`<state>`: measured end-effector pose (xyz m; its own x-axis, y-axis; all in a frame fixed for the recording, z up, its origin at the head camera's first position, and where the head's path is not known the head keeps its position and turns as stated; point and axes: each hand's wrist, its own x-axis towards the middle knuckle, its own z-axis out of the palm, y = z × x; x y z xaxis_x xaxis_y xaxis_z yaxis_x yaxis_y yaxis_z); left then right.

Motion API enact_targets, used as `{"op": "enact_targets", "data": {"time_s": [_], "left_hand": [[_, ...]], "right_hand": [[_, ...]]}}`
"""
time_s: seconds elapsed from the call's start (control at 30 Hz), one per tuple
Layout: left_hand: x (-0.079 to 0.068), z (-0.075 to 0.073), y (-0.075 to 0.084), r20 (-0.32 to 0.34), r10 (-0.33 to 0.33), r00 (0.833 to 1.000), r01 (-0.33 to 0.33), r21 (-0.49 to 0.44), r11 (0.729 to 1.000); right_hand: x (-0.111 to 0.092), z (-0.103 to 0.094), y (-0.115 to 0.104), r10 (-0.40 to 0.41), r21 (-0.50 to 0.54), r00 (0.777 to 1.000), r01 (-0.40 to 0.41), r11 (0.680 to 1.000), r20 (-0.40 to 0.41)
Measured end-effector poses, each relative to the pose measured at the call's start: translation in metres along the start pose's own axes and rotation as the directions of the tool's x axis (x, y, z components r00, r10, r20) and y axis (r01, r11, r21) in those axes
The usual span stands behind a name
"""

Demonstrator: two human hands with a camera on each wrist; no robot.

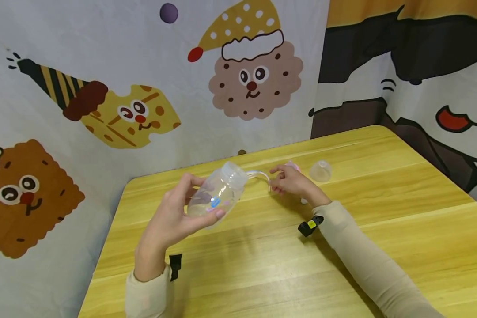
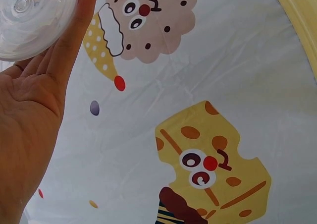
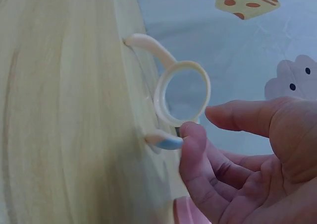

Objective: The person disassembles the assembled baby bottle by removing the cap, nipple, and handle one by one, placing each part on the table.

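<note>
My left hand point(image 1: 175, 212) holds a clear baby bottle point(image 1: 218, 194) above the table, tilted with its neck toward the upper right. The fingers lie behind the bottle and the thumb in front; in the left wrist view its round base point(image 2: 29, 21) shows against the palm. My right hand point(image 1: 296, 181) has thumb and forefinger tips at the edge of a white bottle-handle ring point(image 3: 207, 92), pinching it. Two curved arms point(image 3: 151, 45) run from the ring down to the table. In the head view the bottle neck partly hides the handle point(image 1: 258, 173).
A clear dome cap point(image 1: 320, 171) stands on the table right of my right hand. Something pink point(image 1: 293, 165) sits behind that hand, and a pink part point(image 3: 185, 211) shows below the fingers in the right wrist view. A cartoon-printed cloth point(image 1: 143, 44) hangs behind the wooden table point(image 1: 238, 274).
</note>
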<state>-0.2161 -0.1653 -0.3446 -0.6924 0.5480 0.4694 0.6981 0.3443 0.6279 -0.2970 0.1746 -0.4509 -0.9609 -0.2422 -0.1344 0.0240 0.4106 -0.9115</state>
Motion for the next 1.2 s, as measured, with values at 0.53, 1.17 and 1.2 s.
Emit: {"op": "enact_targets", "data": {"time_s": [0.53,1.17,1.2], "left_hand": [[-0.004,-0.003,0.003,-0.019,-0.037,0.999,0.037,0.031,0.999],[-0.009,-0.011,-0.001,-0.081,-0.052,0.995,0.062,0.117,0.991],[-0.009,-0.011,-0.001,-0.083,-0.049,0.995,0.059,0.119,0.991]], "right_hand": [[-0.024,-0.026,-0.031,-0.049,0.012,0.999,0.049,0.999,-0.004],[-0.08,-0.09,-0.067,-0.169,-0.029,0.969,0.167,0.986,-0.181],[-0.083,-0.093,-0.068,-0.179,-0.028,0.965,0.177,0.984,-0.192]]}}
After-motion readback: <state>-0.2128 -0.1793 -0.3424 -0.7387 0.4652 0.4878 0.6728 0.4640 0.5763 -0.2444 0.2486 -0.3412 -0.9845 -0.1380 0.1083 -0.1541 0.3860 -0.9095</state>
